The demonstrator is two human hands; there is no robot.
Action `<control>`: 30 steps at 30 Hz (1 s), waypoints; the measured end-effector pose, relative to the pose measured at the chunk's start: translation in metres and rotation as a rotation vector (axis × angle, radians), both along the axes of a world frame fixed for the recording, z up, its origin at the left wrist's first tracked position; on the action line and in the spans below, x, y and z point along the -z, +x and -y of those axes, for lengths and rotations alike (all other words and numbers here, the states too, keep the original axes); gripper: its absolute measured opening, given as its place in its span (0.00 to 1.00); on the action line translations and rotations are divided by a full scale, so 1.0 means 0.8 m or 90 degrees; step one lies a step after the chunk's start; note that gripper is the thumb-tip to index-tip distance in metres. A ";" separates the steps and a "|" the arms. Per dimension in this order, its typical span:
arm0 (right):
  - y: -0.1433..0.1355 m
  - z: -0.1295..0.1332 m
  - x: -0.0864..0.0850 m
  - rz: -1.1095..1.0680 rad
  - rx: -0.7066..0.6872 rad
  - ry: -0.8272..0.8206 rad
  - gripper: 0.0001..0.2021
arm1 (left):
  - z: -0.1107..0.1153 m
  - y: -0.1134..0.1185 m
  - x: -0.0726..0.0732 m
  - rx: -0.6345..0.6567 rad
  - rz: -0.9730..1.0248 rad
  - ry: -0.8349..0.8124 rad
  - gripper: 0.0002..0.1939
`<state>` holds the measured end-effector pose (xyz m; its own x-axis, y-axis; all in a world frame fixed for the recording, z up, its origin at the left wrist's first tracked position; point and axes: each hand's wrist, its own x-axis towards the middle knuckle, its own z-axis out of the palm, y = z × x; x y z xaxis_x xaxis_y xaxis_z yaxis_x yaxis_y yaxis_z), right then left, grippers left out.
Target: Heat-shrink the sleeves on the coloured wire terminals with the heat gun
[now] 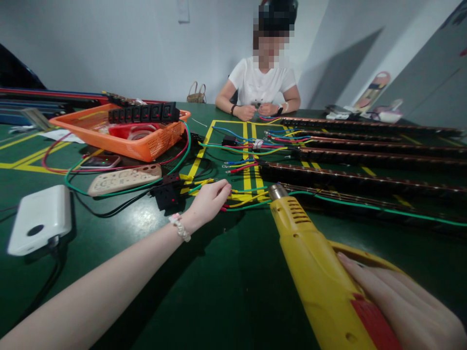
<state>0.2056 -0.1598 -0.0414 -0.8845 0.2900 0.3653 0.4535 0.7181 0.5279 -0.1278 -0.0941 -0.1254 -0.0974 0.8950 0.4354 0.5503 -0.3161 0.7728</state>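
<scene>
My right hand (pixel 397 304) grips a yellow heat gun (pixel 314 262) at the lower right; its metal nozzle (pixel 277 191) points away from me toward a bundle of coloured wires (pixel 244 197) on the green table (pixel 219 282). My left hand (pixel 209 199) reaches forward and pinches those wires near their red and yellow ends, beside a small black socket block (pixel 166 194). A green wire (pixel 365 206) runs right from the nozzle area along long dark strips (pixel 365 182).
An orange basket (pixel 120 131) carrying a black socket strip stands at the left, with a beige remote-like panel (pixel 124 180), a phone (pixel 100 162) and a white power bank (pixel 40 218) nearer me. Across the table a person in a white shirt (pixel 260 85) handles wires.
</scene>
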 end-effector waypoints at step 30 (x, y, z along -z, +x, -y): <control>-0.016 0.016 0.006 -0.016 0.074 -0.034 0.54 | -0.016 0.006 0.008 -0.017 -0.173 0.029 0.13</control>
